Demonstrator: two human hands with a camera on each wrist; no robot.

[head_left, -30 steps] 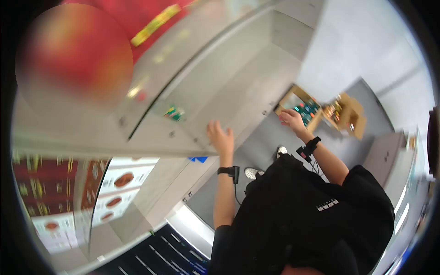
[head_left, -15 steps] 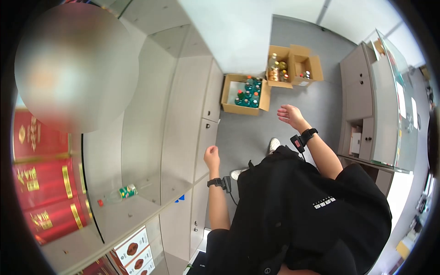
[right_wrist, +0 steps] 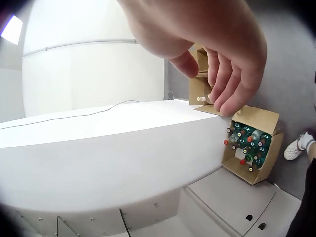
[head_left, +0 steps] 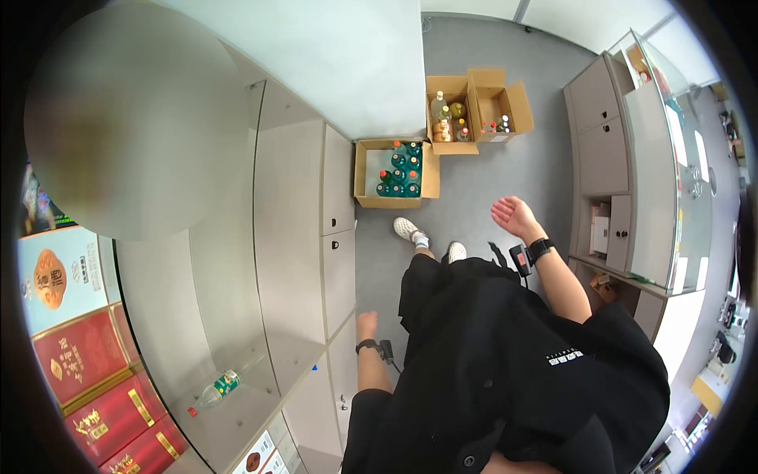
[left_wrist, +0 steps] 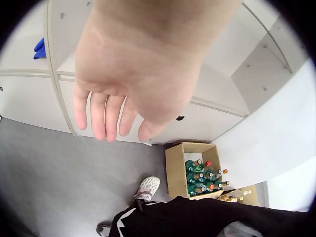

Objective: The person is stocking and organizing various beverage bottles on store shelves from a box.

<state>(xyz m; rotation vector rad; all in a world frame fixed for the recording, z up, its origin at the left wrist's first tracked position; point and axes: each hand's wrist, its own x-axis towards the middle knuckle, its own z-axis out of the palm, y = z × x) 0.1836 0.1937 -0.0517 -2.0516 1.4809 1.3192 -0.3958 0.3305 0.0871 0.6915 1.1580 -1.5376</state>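
My left hand [head_left: 367, 325] hangs beside the cabinet fronts, holding nothing; in the left wrist view its fingers [left_wrist: 112, 118] point down, loosely extended. My right hand [head_left: 513, 215] is held out over the floor, palm showing and fingers relaxed, with nothing in it. A clear bottle [head_left: 219, 390] with a green label and red cap lies on its side on the glass-fronted shelf to the left. On the floor ahead, an open cardboard box [head_left: 360, 175] holds several green bottles [head_left: 399, 175] at one side.
Two more open boxes stand farther back, one with mixed bottles [head_left: 444, 118], the other [head_left: 517, 99] with a few small ones. Red gift boxes [head_left: 110, 419] fill the shelf at far left. A glass-topped cabinet [head_left: 604, 150] stands on the right; a white wall [head_left: 347, 63] rises ahead.
The view has swung from the shelf toward the floor boxes. My left hand has drawn back from the shelf down to my side, and I have stepped; the bottle stays lying on the shelf.
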